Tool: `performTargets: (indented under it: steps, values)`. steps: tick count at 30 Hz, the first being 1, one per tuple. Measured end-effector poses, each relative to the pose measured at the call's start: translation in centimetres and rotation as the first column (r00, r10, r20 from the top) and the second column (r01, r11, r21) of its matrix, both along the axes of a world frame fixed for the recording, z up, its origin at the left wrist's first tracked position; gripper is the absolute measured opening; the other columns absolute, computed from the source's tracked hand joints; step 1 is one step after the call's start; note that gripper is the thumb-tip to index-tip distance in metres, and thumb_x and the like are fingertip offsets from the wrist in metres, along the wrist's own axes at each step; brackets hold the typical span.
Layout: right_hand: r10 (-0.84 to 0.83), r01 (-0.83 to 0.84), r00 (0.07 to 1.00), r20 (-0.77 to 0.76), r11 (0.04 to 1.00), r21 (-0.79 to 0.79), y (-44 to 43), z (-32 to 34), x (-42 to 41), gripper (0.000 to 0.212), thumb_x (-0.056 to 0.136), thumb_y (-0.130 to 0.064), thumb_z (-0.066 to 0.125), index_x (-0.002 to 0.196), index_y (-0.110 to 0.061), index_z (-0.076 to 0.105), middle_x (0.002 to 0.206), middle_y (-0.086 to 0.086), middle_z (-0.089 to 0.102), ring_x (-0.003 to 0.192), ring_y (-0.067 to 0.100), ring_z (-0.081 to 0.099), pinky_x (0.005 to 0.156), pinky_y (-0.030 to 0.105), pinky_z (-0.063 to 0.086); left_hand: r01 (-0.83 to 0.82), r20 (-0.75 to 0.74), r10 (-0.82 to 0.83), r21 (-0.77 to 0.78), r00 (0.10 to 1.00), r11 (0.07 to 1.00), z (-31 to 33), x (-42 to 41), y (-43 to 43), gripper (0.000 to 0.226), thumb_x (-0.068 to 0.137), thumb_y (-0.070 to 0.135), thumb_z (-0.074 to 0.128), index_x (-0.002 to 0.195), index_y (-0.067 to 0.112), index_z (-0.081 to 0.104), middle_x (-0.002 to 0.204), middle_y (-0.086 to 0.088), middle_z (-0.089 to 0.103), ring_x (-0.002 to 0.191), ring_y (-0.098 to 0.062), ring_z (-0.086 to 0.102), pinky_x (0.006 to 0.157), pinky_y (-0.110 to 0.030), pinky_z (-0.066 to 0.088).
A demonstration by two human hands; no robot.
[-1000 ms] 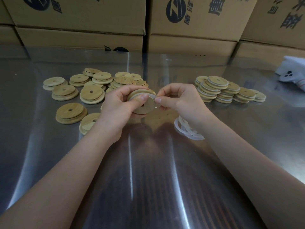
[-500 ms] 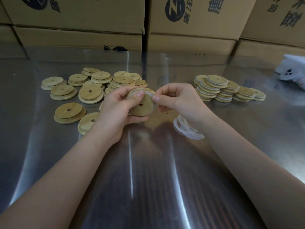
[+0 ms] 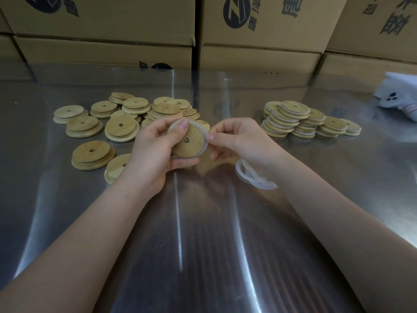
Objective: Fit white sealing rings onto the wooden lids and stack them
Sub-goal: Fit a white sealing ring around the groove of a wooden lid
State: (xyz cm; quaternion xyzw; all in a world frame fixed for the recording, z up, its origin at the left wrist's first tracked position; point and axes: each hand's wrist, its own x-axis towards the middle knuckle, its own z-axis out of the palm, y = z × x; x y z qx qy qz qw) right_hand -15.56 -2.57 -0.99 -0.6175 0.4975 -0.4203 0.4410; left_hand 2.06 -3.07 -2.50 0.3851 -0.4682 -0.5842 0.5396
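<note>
Since half a second ago the wooden lid has turned from nearly edge-on to face-on, so its flat side and centre hole now look up at the camera, and the white sealing ring shows round more of its rim. Far left on the steel counter lies a loose scatter of bare lids, several overlapping, each with a small hole in the middle. Next comes the left grip, which holds the wooden lid just above the counter, thumb pressed on the face near the top edge and fingers curled underneath. The ring runs as a pale band along the lid's upper and right edge. There the right grip pinches it between thumb and forefinger, with the other fingers loosely curled below. Just under the right wrist a small heap of spare rings lies on the counter. Further right, the ringed lids stand in low, overlapping stacks with white bands at their edges. At the far right edge lies a white object with three dark dots; what it is I cannot tell. Printed cardboard boxes line the back of the counter.
</note>
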Motion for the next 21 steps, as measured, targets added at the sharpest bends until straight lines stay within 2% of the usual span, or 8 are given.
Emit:
performTargets:
  steps: [4, 9, 14, 21]
  values:
    - [0.009, -0.009, 1.000, 0.016, 1.000, 0.009, 0.04, 0.09, -0.06, 0.011, 0.091, -0.007, 0.065, 0.079, -0.007, 0.066, 0.069, 0.003, 0.066, 0.060, 0.016, 0.064, 0.068, 0.033, 0.058, -0.013, 0.019, 0.014, -0.010, 1.000, 1.000, -0.02, -0.04, -0.02, 0.017, 0.093, 0.021, 0.063, 0.106, 0.014, 0.070, 0.107, -0.009, 0.070, 0.100, -0.027, 0.070, 0.057, -0.033, 0.058]
    - [-0.012, 0.012, 1.000, 0.029, 1.000, 0.003, 0.02, 0.01, -0.13, 0.010, 0.090, -0.007, 0.066, 0.080, -0.007, 0.067, 0.070, 0.003, 0.067, 0.058, 0.016, 0.064, 0.068, 0.033, 0.058, 0.022, 0.022, -0.022, 0.000, 1.000, 1.000, -0.07, 0.10, -0.15, 0.009, 0.092, 0.024, 0.064, 0.095, 0.020, 0.072, 0.088, 0.002, 0.073, 0.095, -0.024, 0.071, 0.058, -0.035, 0.058]
    - [-0.021, 0.020, 0.999, 0.045, 1.000, 0.017, -0.11, -0.14, -0.19, 0.010, 0.088, -0.008, 0.068, 0.078, -0.010, 0.068, 0.071, 0.004, 0.069, 0.058, 0.016, 0.065, 0.071, 0.037, 0.058, 0.041, 0.013, -0.042, 0.024, 0.999, 0.999, -0.12, 0.23, -0.21, 0.009, 0.092, 0.026, 0.064, 0.093, 0.023, 0.072, 0.095, -0.002, 0.072, 0.096, -0.024, 0.071, 0.061, -0.037, 0.059]
    - [-0.032, 0.031, 0.998, 0.060, 0.999, 0.007, -0.18, -0.37, -0.30, 0.009, 0.086, -0.007, 0.070, 0.078, -0.009, 0.070, 0.072, 0.006, 0.070, 0.057, 0.016, 0.064, 0.066, 0.033, 0.057, 0.065, -0.011, -0.065, 0.040, 0.998, 0.997, -0.05, 0.03, -0.23, 0.011, 0.092, 0.024, 0.064, 0.085, 0.024, 0.072, 0.094, -0.001, 0.073, 0.102, -0.026, 0.070, 0.068, -0.042, 0.060]
